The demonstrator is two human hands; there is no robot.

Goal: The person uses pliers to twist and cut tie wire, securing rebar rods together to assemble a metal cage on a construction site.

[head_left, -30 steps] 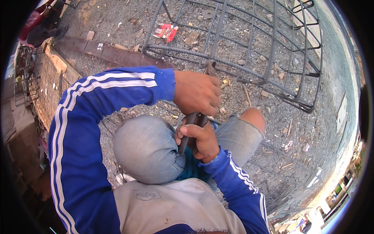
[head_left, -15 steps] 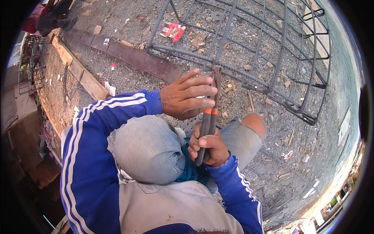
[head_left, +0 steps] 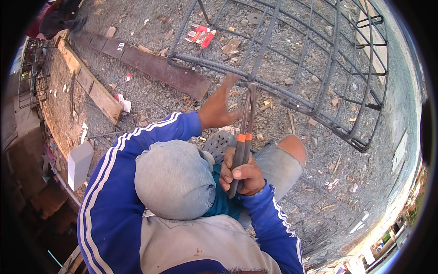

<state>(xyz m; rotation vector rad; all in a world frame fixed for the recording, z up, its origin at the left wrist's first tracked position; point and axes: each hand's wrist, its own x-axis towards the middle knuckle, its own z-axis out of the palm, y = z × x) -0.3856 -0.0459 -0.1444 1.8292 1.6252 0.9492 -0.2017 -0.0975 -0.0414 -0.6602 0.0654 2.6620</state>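
Observation:
A pair of long-handled pincers (head_left: 247, 119) with dark grips and orange bands is in my right hand (head_left: 244, 177), fingers wrapped round both handles. The jaws point away from me, right at the near bar of a steel rebar cage (head_left: 263, 45); whether they touch it I cannot tell. Just left of the jaws, my left hand (head_left: 218, 107) reaches up to the same bar. Its thumb stands apart from the other fingers, and I see nothing held in it. The fingertips are slightly blurred close to the bar.
Gravel with wood scraps lies around. A dark brown plank (head_left: 155, 68) and a pale timber board (head_left: 98, 91) are at the left. A red and white packet (head_left: 200, 35) lies under the cage. Another person's legs (head_left: 61, 25) show at the far left. A second cage (head_left: 34, 73) stands beyond.
My left hand has moved from beside the pincers forward to the cage's near bar. The right hand keeps its hold on the pincers, nearly unmoved. The view has shifted slightly.

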